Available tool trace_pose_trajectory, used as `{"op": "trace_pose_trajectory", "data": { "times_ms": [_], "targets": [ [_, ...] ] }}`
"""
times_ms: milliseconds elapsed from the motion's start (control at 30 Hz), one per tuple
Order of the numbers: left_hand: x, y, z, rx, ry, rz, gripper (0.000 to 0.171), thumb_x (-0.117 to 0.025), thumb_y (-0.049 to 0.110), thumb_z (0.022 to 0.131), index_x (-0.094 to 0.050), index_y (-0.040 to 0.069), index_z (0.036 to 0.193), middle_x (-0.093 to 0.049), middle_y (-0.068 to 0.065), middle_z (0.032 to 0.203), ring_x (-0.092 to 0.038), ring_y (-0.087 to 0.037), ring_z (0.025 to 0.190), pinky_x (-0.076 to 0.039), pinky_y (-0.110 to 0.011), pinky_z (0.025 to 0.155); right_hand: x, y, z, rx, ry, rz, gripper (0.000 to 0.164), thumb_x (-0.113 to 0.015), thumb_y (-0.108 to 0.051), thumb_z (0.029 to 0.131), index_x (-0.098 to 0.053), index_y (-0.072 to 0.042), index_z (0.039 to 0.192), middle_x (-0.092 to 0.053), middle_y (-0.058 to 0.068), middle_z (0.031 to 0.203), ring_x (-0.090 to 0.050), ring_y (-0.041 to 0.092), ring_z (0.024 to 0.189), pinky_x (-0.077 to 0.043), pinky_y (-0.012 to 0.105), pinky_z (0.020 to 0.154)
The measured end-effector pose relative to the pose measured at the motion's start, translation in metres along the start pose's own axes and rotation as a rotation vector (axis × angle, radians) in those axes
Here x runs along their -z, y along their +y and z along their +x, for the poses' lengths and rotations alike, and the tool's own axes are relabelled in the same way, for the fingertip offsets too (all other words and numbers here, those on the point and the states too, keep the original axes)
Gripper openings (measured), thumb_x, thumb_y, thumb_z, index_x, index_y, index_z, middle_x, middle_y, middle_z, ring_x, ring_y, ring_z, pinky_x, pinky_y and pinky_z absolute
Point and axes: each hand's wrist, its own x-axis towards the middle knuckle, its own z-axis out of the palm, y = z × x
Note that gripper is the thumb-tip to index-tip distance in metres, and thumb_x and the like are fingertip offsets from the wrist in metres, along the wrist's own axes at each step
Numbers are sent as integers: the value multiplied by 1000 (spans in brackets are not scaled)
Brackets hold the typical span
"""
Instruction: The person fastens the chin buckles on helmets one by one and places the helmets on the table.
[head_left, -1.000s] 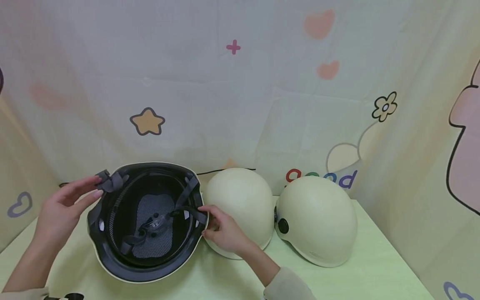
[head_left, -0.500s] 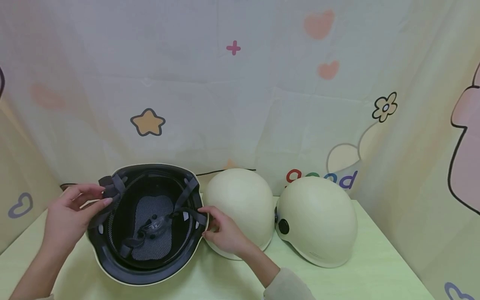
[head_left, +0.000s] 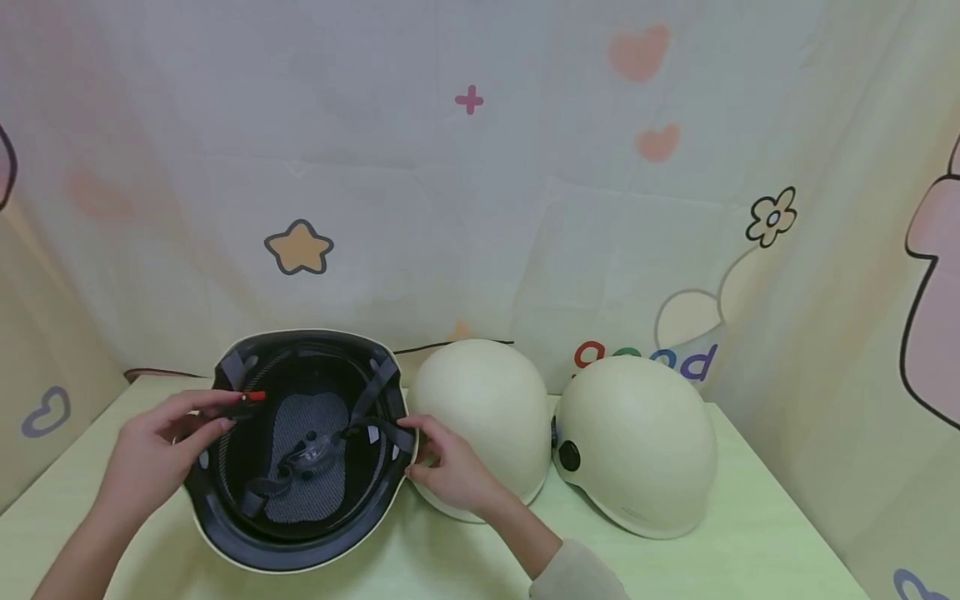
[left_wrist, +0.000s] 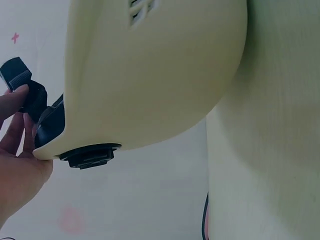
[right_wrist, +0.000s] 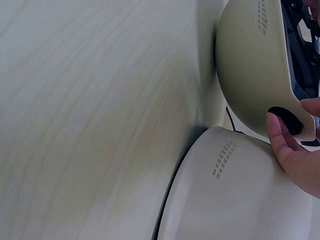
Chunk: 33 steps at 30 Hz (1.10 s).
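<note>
An upturned cream helmet (head_left: pixel 288 550) shows its black padded inside at the left of the head view. At its right edge my right hand (head_left: pixel 453 467) pinches the rim; the right wrist view has its fingers by the round black side disc (right_wrist: pixel 285 120). My left hand (head_left: pixel 150 446) pinches a dark chin strap end with a red-tipped buckle (head_left: pixel 253 397) over the helmet's left side. In the left wrist view the strap (left_wrist: pixel 35 100) rises from the rim between thumb and fingers. Another strap (head_left: pixel 262 487) lies loose inside the shell.
Two more cream helmets stand dome up to the right, a middle one (head_left: pixel 487 392) close beside my right hand and a far right one (head_left: pixel 637 450). Behind the pale green table (head_left: pixel 757 533) hangs a printed cloth (head_left: pixel 420 208). A thin dark cord (head_left: pixel 423 344) runs along the back.
My left hand has moved right and down with the strap end, from outside the left rim to over the opening; the red buckle tip now shows. The right hand stays at the rim.
</note>
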Motion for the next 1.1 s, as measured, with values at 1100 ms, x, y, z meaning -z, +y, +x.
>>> {"op": "trace_pose_trajectory", "data": {
  "times_ms": [1100],
  "targets": [
    [1,8,6,-167,-199,105,28,-70,-6,74,-60,14,92,-64,3,104,-49,14,94,-41,-5,73,3,-2,-3,-2,-17,-11,50,-61,9,77,-49,-7,123,-62,12,77,-60,19,70,-47,20,61]
  ]
}}
